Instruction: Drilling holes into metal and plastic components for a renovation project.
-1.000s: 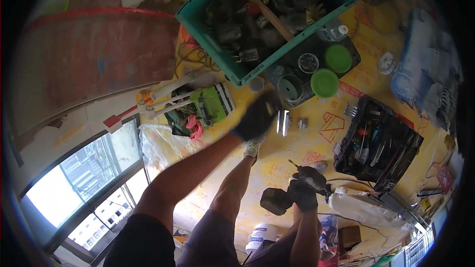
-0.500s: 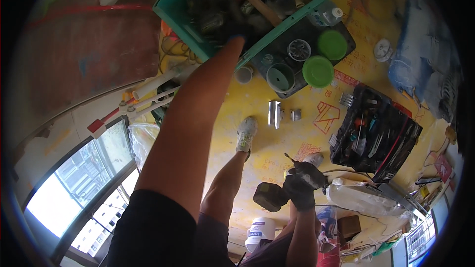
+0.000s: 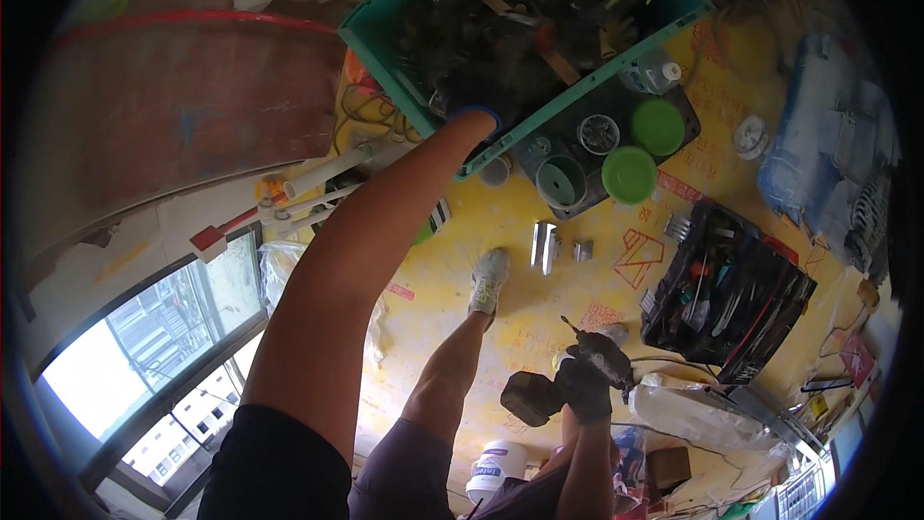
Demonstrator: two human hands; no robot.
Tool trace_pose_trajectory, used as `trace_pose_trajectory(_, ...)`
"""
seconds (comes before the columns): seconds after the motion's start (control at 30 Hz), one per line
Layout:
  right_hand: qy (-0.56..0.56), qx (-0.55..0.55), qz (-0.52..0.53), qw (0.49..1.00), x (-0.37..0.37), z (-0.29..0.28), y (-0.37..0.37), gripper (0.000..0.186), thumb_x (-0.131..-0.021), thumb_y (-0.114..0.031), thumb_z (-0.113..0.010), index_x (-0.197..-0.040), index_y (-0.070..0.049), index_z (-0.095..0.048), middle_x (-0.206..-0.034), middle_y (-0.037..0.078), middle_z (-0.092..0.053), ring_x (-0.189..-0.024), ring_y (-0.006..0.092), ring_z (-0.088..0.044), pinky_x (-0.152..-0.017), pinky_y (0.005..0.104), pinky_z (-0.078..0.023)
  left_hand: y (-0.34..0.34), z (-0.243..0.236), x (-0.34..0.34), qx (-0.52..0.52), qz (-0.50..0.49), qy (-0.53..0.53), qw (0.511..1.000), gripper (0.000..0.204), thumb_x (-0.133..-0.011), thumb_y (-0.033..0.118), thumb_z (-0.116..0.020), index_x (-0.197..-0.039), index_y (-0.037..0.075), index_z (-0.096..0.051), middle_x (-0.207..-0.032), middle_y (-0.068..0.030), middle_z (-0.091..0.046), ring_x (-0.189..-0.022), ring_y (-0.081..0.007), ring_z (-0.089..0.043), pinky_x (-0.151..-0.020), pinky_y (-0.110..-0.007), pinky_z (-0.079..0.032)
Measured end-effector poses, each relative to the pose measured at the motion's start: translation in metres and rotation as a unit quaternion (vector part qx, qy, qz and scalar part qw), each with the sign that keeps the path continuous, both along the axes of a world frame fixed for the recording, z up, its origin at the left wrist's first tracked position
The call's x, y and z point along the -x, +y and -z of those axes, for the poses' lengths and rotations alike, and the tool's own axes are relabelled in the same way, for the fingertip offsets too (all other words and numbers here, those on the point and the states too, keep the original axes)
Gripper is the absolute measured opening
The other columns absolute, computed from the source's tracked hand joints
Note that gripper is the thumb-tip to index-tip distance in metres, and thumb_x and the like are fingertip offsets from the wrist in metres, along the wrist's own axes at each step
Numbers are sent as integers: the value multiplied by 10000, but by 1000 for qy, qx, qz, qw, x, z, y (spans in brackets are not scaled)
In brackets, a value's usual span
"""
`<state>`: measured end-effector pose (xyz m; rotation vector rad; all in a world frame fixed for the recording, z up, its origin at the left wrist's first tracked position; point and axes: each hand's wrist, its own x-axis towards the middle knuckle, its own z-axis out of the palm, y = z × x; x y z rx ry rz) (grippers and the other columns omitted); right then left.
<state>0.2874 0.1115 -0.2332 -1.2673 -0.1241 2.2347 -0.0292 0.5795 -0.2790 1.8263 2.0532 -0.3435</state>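
My left hand (image 3: 476, 101), in a dark glove with a blue cuff, reaches down inside the teal crate (image 3: 582, 85) at its near left corner; its fingers are lost among the dark contents. My gloved right hand (image 3: 582, 385) grips a black cordless drill (image 3: 599, 358), with a bit at the front and a battery pack at the other end, low at the right of centre. Silver metal pieces (image 3: 543, 246) stand on the yellow floor below the crate, beside my shoe (image 3: 489, 274).
A black tray (image 3: 544, 140) carries cups and green lids. An open black toolbox (image 3: 731, 294) and a blue bundle (image 3: 799, 144) lie right. Pipes (image 3: 318, 173) and a plastic sheet are left, near a window (image 3: 144, 347). A white bucket (image 3: 496, 472) stands at the bottom.
My left hand has moved from over the floor up into the crate and is now a little farther right and lower than half a second ago. My right hand still holds the drill.
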Motion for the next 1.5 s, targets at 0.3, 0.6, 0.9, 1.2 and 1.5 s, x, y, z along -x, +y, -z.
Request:
trace_pose_trajectory(0.3,-21,67,49,996,4,3,-9,187,-968,-111,-588,-1149,-69,-611,-918,45,-596,-912,163,-645,-800,284,-535,-23,-30,-8,-132,59,-47,988,472,-821,252,-687,-1267,101,-655,-1350,-204,-593,-1314,-421,-510,-1119,-549,-371)
trace_pose_trajectory(0.6,112,37,172,978,25,-18,16,496,-947,-191,-684,-1383,-85,-473,-801,-3,-472,-659,134,-473,-592,284,-378,-33,-29,19,-164,119,-23,979,532,-843,370,-702,-1296,97,-651,-1375,-213,-582,-1331,-416,-497,-1164,-561,-323)
trace_pose_trajectory(0.9,68,124,273,952,19,-34,32,484,-943,-175,-712,-1364,-79,-493,-774,-57,-468,-613,72,-443,-553,234,-351,-44,-51,-7,-291,143,-82,942,619,-813,440,-749,-1270,40,-633,-1190,-253,-668,-1107,-440,-630,-961,-524,-493)
trace_pose_trajectory(1.2,-61,39,244,967,17,-10,1,226,-983,-54,-624,-1188,-138,-582,-824,-42,-479,-703,91,-486,-624,255,-394,-197,-103,-58,-186,161,-170,954,517,-678,297,-835,-1078,94,-578,-1075,-166,-585,-1083,-410,-529,-926,-551,-364)
trace_pose_trajectory(1.5,-57,19,274,960,-14,-34,2,347,-962,-55,-637,-1288,-69,-521,-868,-14,-512,-761,105,-517,-659,271,-439,-335,-5,-39,-6,268,-197,943,254,-734,152,-714,-930,60,-583,-944,-191,-574,-984,-437,-544,-883,-568,-376)
